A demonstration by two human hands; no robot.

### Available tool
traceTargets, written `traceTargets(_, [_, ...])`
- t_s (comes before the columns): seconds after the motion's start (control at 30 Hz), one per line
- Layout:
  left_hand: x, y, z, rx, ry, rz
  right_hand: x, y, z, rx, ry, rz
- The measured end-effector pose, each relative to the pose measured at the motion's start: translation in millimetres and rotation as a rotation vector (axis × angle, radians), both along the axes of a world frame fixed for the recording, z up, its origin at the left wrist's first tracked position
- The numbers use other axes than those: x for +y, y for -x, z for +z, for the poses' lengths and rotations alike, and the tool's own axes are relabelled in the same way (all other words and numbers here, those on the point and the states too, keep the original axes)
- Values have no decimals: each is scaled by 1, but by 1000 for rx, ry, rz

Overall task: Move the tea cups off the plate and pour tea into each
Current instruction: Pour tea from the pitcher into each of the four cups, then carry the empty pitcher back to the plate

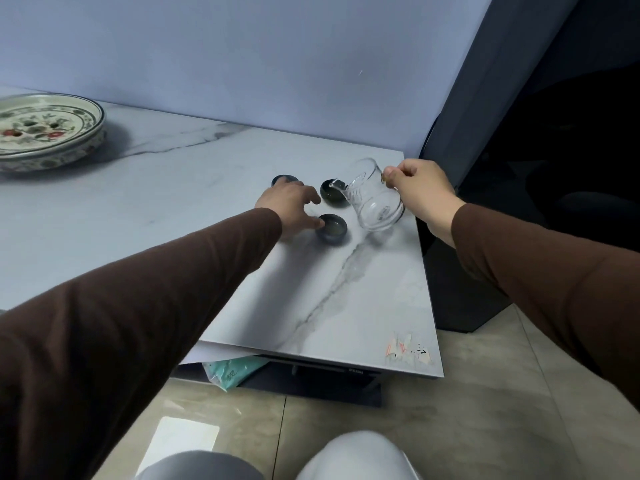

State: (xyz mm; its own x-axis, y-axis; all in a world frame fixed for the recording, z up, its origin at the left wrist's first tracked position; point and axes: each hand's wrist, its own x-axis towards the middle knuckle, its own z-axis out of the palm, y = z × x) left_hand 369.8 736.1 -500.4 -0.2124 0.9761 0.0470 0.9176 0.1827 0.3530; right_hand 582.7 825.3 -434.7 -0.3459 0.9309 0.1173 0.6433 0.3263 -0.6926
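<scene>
Glass pitcher [375, 199] tilted over far cup [333, 192]

A clear glass pitcher [377, 199] with a ribbed, glossy wall catches the light above three dark glazed ceramic tea cups [331, 229] on a smooth, matt white marble-look tabletop [346, 306] veined in grey. A glossy ceramic plate [45, 133] carries painted flowers. Brown knit cloth sleeves [138, 323] look soft and matt; the beige floor tiles [450, 410] are polished and reflective.
</scene>
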Motion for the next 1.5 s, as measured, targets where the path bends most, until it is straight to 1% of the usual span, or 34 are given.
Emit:
traceTargets(0.2, [-21, 18, 23, -46, -97, 25, -10, 16, 0, 244, 96, 7])
traceTargets(0.33, [-34, 35, 34, -25, -106, 36, -19, 34, 1, 341, 175, 51])
traceTargets(0.57, [-22, 82, 52, 123, -53, -49, -6, 79, -2, 357, 215, 100])
traceTargets(0.67, [-12, 101, 50, 135, -4, -63, 4, 97, -6, 351, 243, 130])
traceTargets(0.83, [-4, 121, 54, 48, 71, -17, 7, 123, -1, 312, 281, 99])
traceTargets(0.93, [-11, 131, 69, 7, 129, 14, -3, 131, 17, 269, 351, 91])
traceTargets(1.07, [-25, 138, 103, -69, 188, 80, -20, 135, 47, 276, 473, 85])
traceTargets(1.17, [-41, 136, 136, -112, 218, 135, -40, 139, 71, 273, 525, 44])
traceTargets(1.33, [-86, 148, 184, -243, 275, 266, -80, 161, 115, 348, 637, -11])
traceTargets(1.5, [-132, 191, 216, -282, 290, 290, -120, 206, 143, 303, 722, -15])
